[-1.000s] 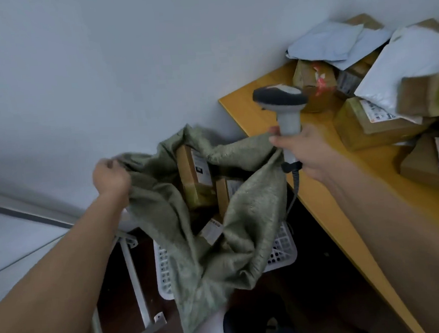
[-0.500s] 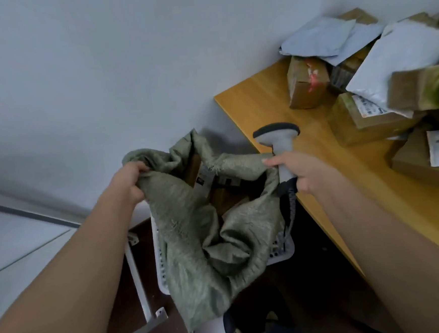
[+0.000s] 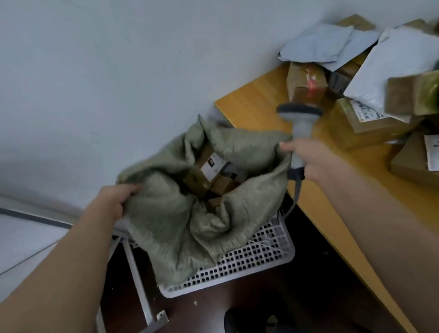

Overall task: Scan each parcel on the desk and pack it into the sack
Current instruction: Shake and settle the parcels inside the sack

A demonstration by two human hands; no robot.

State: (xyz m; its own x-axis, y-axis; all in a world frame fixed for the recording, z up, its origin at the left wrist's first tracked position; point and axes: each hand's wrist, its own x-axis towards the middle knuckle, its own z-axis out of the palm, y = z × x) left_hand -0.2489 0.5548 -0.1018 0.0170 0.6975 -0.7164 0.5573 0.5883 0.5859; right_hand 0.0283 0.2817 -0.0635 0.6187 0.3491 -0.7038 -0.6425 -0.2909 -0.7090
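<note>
The left hand (image 3: 116, 200) has its grip clenched on the left rim of the green woven sack (image 3: 180, 216), holding the mouth wide. The right hand (image 3: 315, 158) has its grip wrapped round the handle of the grey barcode scanner (image 3: 300, 123), and its extended fingers also touch the sack's right rim; the scanner's head stands above the bench's (image 3: 255, 103) left edge, its cable hanging down beside that edge.

The sack sits in a white perforated plastic basket (image 3: 247, 261) on the dark floor, just off the bench's left edge. Inside the sack lie brown cardboard parcels (image 3: 208, 175); the uppermost carries a white shipping label (image 3: 213, 165) with a dark square mark, its writing too blurred to read.

Toward the bench's far right corner lies a heap of unpacked parcels: a taped carton (image 3: 306, 83) with a red mark, grey and white poly mailers (image 3: 399, 60), and a flat box (image 3: 367, 120) with a barcode label. Another box (image 3: 423, 166) at the right edge bears a white slip whose print cannot be made out. No brand is legible anywhere.
</note>
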